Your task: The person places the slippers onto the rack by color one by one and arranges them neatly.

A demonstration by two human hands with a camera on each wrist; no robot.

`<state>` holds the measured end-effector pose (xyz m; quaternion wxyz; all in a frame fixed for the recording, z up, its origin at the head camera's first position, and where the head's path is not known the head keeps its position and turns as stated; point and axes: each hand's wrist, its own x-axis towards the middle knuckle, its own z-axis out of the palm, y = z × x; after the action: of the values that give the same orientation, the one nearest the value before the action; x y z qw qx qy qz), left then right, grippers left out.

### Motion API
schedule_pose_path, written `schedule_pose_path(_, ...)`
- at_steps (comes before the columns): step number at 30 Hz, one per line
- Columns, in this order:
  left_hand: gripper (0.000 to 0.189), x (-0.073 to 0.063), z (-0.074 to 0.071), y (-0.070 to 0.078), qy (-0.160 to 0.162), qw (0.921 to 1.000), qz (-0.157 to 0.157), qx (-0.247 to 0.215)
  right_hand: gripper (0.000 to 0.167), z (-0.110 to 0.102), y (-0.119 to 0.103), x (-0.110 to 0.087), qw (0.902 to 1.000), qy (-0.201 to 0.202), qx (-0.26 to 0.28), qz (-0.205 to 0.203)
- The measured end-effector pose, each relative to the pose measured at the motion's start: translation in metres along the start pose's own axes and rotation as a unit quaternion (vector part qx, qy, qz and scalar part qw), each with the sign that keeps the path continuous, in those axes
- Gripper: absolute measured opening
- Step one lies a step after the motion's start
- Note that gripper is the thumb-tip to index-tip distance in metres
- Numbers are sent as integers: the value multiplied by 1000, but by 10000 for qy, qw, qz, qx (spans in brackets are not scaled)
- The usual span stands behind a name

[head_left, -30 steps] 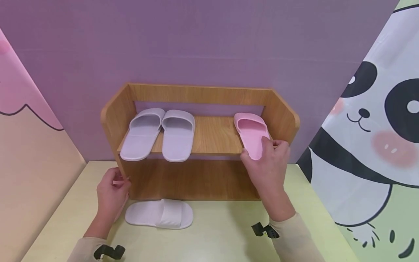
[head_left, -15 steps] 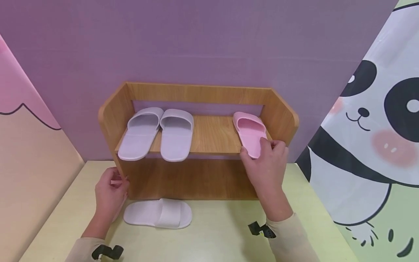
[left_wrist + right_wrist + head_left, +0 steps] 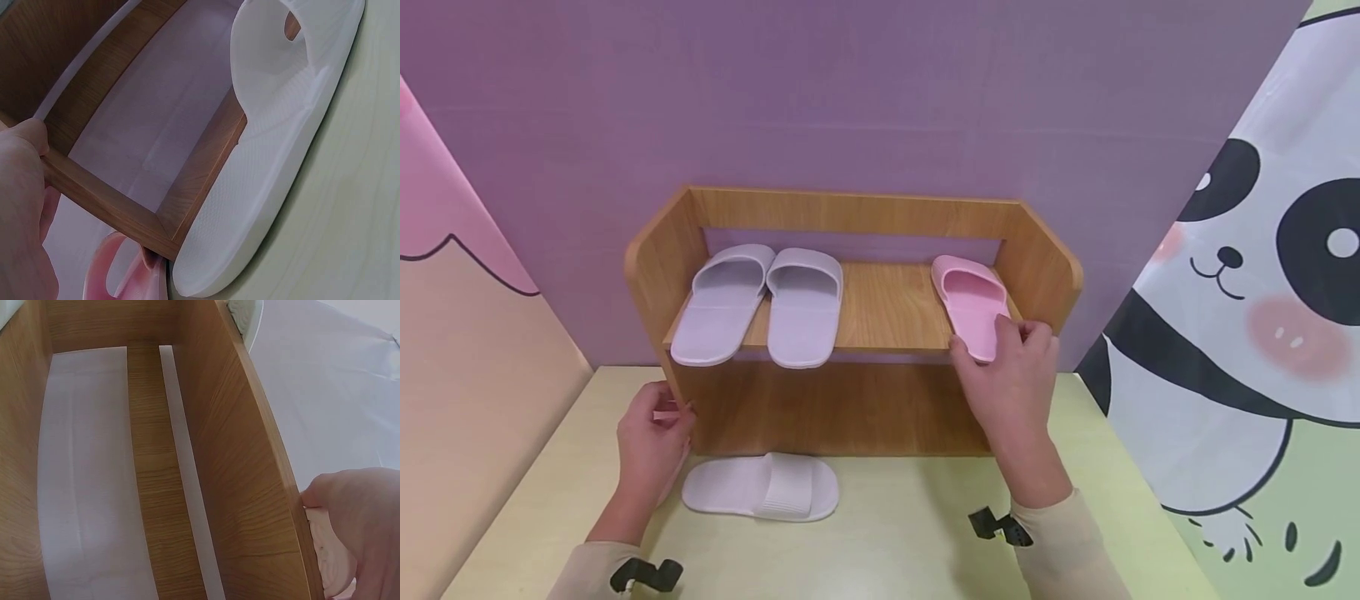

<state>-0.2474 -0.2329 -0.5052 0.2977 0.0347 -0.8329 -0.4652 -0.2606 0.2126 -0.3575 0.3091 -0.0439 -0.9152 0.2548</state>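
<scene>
A wooden shoe rack (image 3: 842, 412) stands against the purple wall. My right hand (image 3: 1011, 375) holds the toe end of a pink slipper (image 3: 972, 292) on the right of the upper shelf, thumb at the shelf's front edge. My left hand (image 3: 655, 433) grips the front edge of the rack's left side panel, thumb on the edge in the left wrist view. Another pink slipper (image 3: 119, 275) shows below that hand, outside the panel, mostly hidden in the head view. A white slipper (image 3: 760, 487) lies sideways on the table before the rack.
Two pale lilac slippers (image 3: 718, 312) sit side by side on the left of the upper shelf, overhanging its front edge. The lower level has a wooden back panel. A panda-printed wall (image 3: 1262, 275) stands right of the yellowish table (image 3: 880, 550).
The right hand and pink slipper have shifted very slightly left in view, along with the whole scene. Both hands keep their holds.
</scene>
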Motion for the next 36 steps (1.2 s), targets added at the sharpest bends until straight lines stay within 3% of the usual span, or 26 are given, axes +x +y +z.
schedule_pose_path(8,32,1,0,-1,-44,10000,-29,-29,82,-2,5,-8,9995,2,314,-80)
schedule_pose_path(17,31,2,1,-2,-5,10000,29,-36,89,-4,29,-26,9959,544,503,-511)
schedule_pose_path(23,31,0,0,-1,-19,10000,-29,-24,74,-5,55,-37,9897,915,880,-660)
schedule_pose_path(27,31,-1,0,-1,-47,10000,-62,-54,64,-4,75,-41,9854,997,1279,-527)
schedule_pose_path(36,32,0,0,-1,-33,10000,-50,-34,55,13,106,-51,9806,628,1856,-80)
